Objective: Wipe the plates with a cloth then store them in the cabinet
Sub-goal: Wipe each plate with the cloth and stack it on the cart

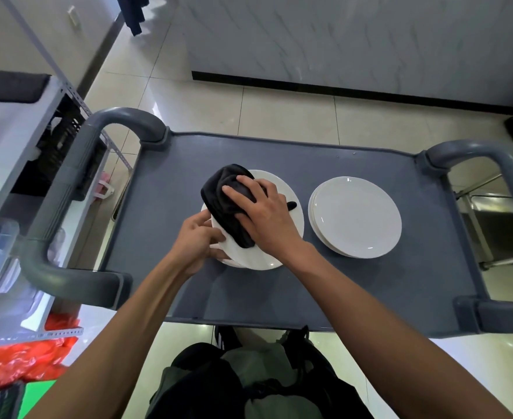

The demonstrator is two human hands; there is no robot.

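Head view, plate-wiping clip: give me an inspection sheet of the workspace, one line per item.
Surface: grey cart top, with handles at both ends.
Job's things: black cloth lies on the top plate of the left stack; second stack of white plates sits apart to its right. Cabinet not identifiable.
Clutter: nothing seen on the cart besides these.
Grippers: left hand grips the plate's near-left rim; right hand presses the cloth, fingers spread.
Cables: nothing seen.
Surroundings: tiled floor, metal shelving with clear bins on the left, orange plastic bags below it, marble-look counter beyond.
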